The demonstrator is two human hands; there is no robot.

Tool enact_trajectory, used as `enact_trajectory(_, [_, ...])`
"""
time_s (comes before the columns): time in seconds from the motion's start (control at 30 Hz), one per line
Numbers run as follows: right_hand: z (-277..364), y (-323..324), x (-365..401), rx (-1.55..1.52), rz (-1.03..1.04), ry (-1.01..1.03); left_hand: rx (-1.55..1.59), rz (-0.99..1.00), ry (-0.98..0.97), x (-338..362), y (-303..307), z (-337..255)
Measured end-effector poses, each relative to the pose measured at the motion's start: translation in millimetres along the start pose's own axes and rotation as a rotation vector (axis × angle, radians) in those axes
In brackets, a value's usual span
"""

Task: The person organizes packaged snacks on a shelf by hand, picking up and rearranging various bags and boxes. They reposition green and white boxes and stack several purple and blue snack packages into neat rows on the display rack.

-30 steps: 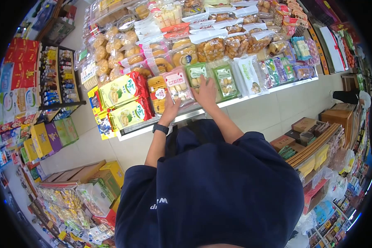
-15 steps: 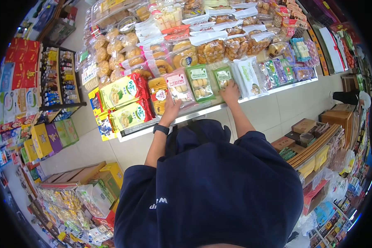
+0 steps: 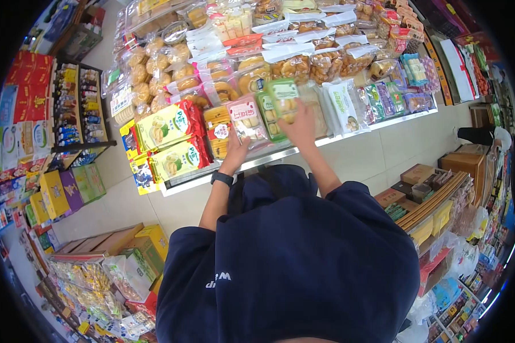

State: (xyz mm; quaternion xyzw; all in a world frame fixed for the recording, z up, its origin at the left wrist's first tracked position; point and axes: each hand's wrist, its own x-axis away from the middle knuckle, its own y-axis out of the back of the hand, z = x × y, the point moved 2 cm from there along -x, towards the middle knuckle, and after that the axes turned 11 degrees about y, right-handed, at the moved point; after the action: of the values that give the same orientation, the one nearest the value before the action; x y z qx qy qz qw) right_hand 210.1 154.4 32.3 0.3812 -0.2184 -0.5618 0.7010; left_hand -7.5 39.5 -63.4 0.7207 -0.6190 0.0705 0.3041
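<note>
My right hand (image 3: 299,127) is closed on a green-labelled pack of round pastries (image 3: 284,98), raised and tilted, partly over another green pack (image 3: 268,116) lying on the display. My left hand (image 3: 234,150) grips the lower left corner of a pink-labelled pastry pack (image 3: 248,119), thumb on its front and fingers along its left edge. Left of that hand lies a pack of yellow pastries (image 3: 217,130) with a red label. Beneath and right of my right arm, clear-wrapped pastries (image 3: 315,108) show beside a white and green bag (image 3: 343,106).
Yellow and red snack bags (image 3: 165,129) fill the display's left corner. Bagged breads (image 3: 294,67) cover its back rows. A metal edge (image 3: 252,166) runs along the front. Boxes on a shelf (image 3: 415,183) stand at right, cartons (image 3: 97,243) at lower left.
My right hand has lifted the green pack from its spot and moved it left, over the neighbouring green pack, uncovering the wrapped pastries below. My left hand stays at the pink pack.
</note>
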Motion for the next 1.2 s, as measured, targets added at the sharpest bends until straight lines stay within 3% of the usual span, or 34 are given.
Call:
enact_trajectory(0.1, [26,-14,12,0.083,0.062,0.036,0.035,-0.011,-0.033,7,3,-11])
enact_trajectory(0.33, [23,-43,26,0.254,0.041,0.184,-0.035,0.001,-0.010,1,0,-1])
enact_trajectory(0.67, [26,-55,31,0.386,0.068,0.204,-0.052,-0.112,-0.007,10,-4,-17])
enact_trajectory(0.8, [21,-46,24,0.340,0.207,0.143,-0.031,-0.137,-0.028,8,-9,-11])
enact_trajectory(0.93, [-11,-5,18,0.124,0.042,0.180,0.122,-0.201,-0.082,17,-11,-11])
enact_trajectory(1.03, [-76,45,-2,0.232,-0.197,0.246,0.259,-0.262,-0.065,28,-7,-21])
enact_trajectory(1.13, [-134,97,-19,0.411,-0.208,0.078,0.256,-0.353,-0.025,38,-20,-24])
enact_trajectory(1.2, [-163,111,-19,0.431,-0.090,-0.015,0.201,-0.423,0.017,36,-33,-13])
